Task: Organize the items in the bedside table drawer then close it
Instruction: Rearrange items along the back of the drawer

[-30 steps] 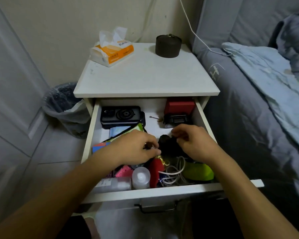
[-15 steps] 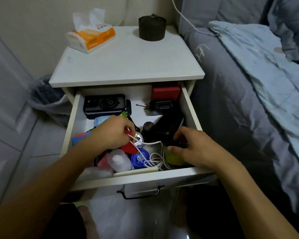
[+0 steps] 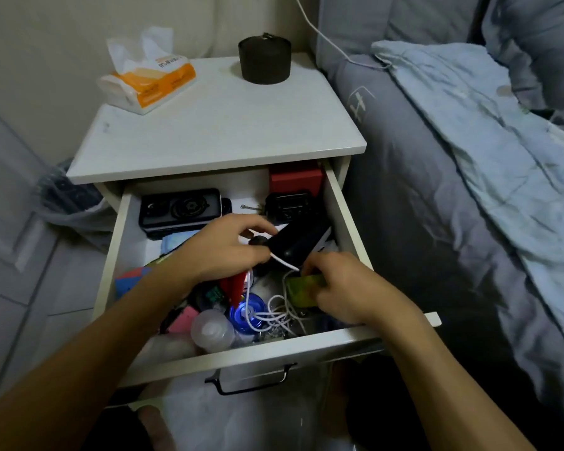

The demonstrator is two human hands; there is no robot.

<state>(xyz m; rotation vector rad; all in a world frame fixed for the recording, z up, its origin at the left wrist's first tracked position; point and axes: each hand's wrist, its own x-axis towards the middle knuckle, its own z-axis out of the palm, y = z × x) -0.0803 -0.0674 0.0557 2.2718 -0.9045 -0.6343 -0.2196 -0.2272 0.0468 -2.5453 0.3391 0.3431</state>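
The white bedside table's drawer (image 3: pixel 336 203) stands pulled out, full of small items. My left hand (image 3: pixel 222 249) is over its middle and grips a white cable (image 3: pixel 285 263) that runs down into a tangle at the front. My right hand (image 3: pixel 345 288) pinches a yellow-green object (image 3: pixel 300 289) at the front right. A black case (image 3: pixel 298 240) lies tilted between my hands. At the back sit a black speaker-like box (image 3: pixel 179 208), a red box (image 3: pixel 295 179) and a small black device (image 3: pixel 287 205). A blue round thing (image 3: pixel 246 312), a clear bottle (image 3: pixel 210 330) and red and pink items lie at the front.
On the tabletop (image 3: pixel 215 131) stand an orange tissue pack (image 3: pixel 147 79) and a dark round container (image 3: pixel 264 60). The bed with grey and blue bedding (image 3: pixel 469 157) presses against the right side. A lined bin (image 3: pixel 69 196) stands at the left. A black handle (image 3: pixel 251 380) hangs on the drawer front.
My left hand has drawn the white cable up toward the black case. My right hand has closed on the yellow-green object. The view has shifted slightly.
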